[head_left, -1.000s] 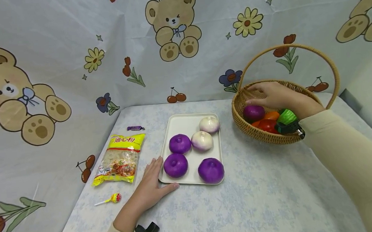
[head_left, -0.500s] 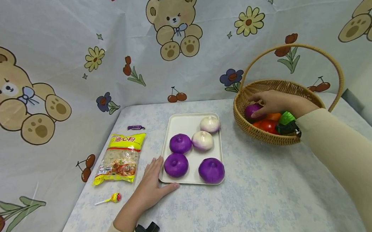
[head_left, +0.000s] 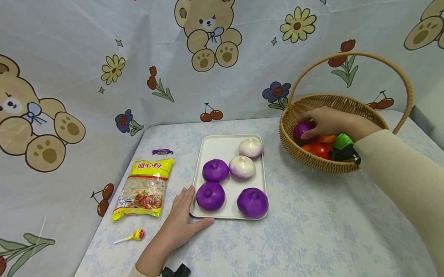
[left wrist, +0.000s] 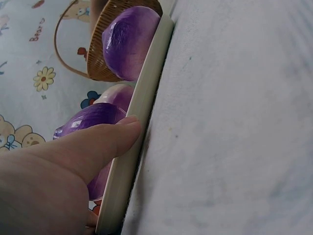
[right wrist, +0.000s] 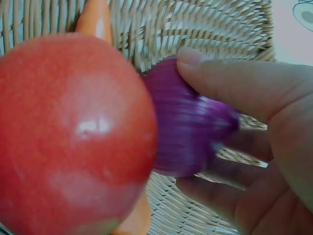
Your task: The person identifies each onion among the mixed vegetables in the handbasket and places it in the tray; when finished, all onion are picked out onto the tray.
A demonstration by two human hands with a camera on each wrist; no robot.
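In the right wrist view, the fingers and thumb of my right hand (head_left: 329, 121) curl round a purple onion (right wrist: 183, 122). That onion lies inside the wicker basket (head_left: 307, 159), beside a large red tomato (right wrist: 83, 132) and orange carrot-like pieces (right wrist: 95, 19). My left hand (head_left: 179, 221) lies with straight fingers at the near left corner of a white tray (head_left: 222, 146); its thumb touches the tray's edge in the left wrist view. On the tray sit several onions: purple ones such as the near right onion (head_left: 252, 203), and two white-and-purple ones, including the middle onion (head_left: 242, 167).
Left of the tray lie a yellow bag of pasta (head_left: 145, 188), a small purple-wrapped candy (head_left: 162, 151) and a lollipop (head_left: 138, 234). A green vegetable (head_left: 343, 141) shows in the basket, under its tall arched handle (head_left: 358, 54). A bear-print cloth (head_left: 189, 98) hangs behind the table.
My right hand has lowered from above the basket's onion and closed its fingers round it. The basket has shifted slightly to the right in view. My left hand has stayed at the tray.
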